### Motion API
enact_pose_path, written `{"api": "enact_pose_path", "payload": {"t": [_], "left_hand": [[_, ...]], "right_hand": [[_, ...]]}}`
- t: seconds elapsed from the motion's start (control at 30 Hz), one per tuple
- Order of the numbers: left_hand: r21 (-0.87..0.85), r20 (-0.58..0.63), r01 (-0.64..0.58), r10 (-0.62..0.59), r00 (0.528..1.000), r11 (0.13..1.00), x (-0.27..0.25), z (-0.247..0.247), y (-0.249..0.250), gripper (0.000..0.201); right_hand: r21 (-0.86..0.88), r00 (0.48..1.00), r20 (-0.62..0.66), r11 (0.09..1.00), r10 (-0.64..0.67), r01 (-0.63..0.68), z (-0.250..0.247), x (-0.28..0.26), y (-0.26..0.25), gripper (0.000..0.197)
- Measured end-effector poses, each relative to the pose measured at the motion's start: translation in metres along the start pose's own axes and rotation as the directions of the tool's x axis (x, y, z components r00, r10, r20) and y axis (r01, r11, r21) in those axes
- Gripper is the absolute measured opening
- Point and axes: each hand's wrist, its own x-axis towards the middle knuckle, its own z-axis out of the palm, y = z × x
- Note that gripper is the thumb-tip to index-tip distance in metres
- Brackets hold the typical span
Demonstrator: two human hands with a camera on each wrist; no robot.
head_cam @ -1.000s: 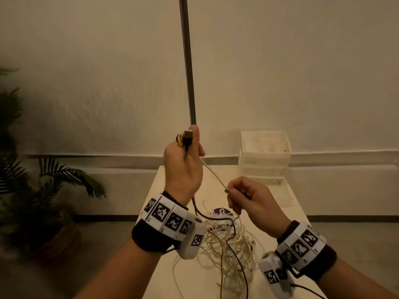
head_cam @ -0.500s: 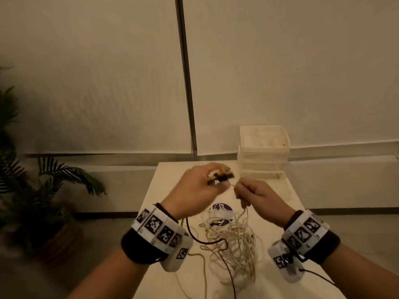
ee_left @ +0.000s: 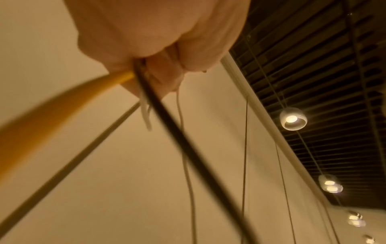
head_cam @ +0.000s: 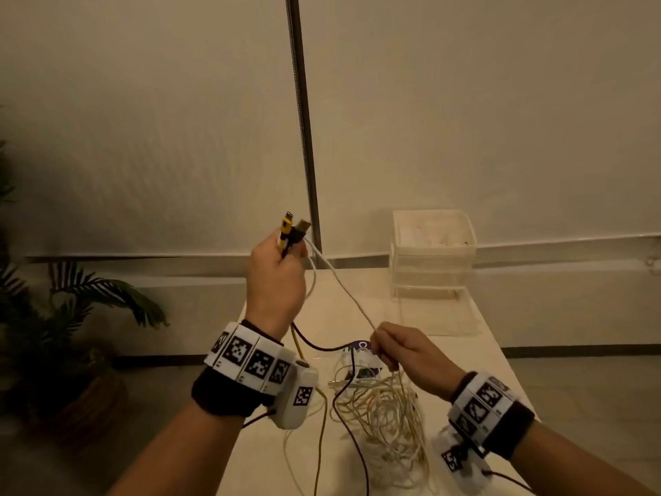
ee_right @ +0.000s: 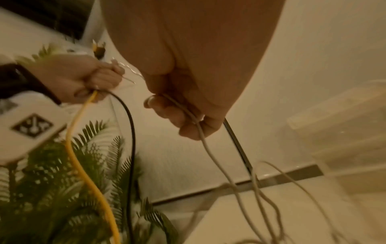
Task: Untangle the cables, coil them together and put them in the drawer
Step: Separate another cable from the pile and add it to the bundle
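Observation:
My left hand (head_cam: 277,277) is raised above the table and grips the plug ends (head_cam: 293,229) of a yellow cable (ee_right: 83,148), a black cable (ee_right: 130,132) and a white cable (head_cam: 343,291). The white cable runs taut down to my right hand (head_cam: 404,356), which pinches it lower and to the right. Below both hands a tangled heap of pale cables (head_cam: 386,417) lies on the white table (head_cam: 475,338). A clear plastic drawer unit (head_cam: 432,255) stands at the table's far right, its lowest drawer (head_cam: 436,313) pulled out.
A purple and white packet (head_cam: 361,347) lies under the tangle. A potted palm (head_cam: 60,334) stands on the floor to the left of the table. A thin metal pole (head_cam: 302,119) rises along the wall behind.
My left hand has risen with the plug ends, away from the right hand. The right hand has dropped slightly, and the white cable is now stretched between them.

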Motion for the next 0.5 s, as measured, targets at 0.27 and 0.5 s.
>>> {"api": "enact_pose_path", "payload": {"t": [0.27,0.5], "left_hand": [[0.371,0.534,-0.334,0.095,0.840,0.866,-0.032,0.030,-0.004,0.069],[0.407,0.374,-0.298,0.141,0.917,0.864,-0.019,0.033,0.004,0.012]], "right_hand": [[-0.039,0.992,-0.101,0.997,-0.072,0.068,-0.024,0.039,-0.049,0.029],[0.039,0.978,-0.114,0.983,-0.172,0.177,-0.032,0.044,-0.082,0.024]]}}
